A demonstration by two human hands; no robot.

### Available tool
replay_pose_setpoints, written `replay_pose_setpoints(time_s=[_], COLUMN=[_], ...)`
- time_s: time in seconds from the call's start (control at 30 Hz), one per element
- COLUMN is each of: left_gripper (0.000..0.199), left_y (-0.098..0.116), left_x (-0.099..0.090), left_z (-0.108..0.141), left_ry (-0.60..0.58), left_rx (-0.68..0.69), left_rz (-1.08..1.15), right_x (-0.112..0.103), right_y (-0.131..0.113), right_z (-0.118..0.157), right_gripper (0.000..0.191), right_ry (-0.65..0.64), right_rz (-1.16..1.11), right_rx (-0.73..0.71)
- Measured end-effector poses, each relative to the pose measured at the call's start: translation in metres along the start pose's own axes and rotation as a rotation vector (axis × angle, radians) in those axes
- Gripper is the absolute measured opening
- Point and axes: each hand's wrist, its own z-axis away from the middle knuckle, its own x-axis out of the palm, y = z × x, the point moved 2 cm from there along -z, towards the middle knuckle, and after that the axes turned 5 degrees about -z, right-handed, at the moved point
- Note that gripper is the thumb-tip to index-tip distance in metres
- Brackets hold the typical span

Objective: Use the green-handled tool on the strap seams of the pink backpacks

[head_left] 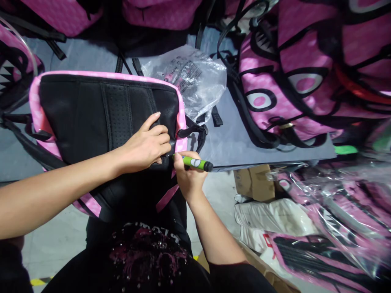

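A backpack point(88, 118) lies with its black back panel facing up and pink checked trim around the edge. My left hand point(148, 146) rests on the right part of that panel, fingers spread and slightly bent, pressing the fabric. Close beside it, my right hand point(191, 177) grips a green marker pen point(195, 162) with a black end. The pen's tip points left at the panel's lower right corner, partly hidden by my fingers, so I cannot tell whether it touches. A black strap point(195, 132) with a buckle hangs off the right side.
A clear plastic bag point(195, 77) lies behind the backpack on the grey table point(253, 156). Several pink backpacks point(259, 97) are heaped at the right and along the back. Below the table's right end are a cardboard box point(256, 183) and plastic-wrapped bags point(324, 256).
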Motion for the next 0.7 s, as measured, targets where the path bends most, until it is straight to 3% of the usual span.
replay_pose_setpoints(time_s=[0.7], left_gripper=[0.021], left_y=[-0.0014], left_x=[0.0087], left_z=[-0.0002], left_ry=[0.062], left_rx=[0.004], left_rz=[-0.035], right_x=[-0.0029], right_y=[-0.0047], right_z=[-0.0070], right_gripper=[0.025], right_ry=[-0.050], right_rz=[-0.021], right_rx=[0.126])
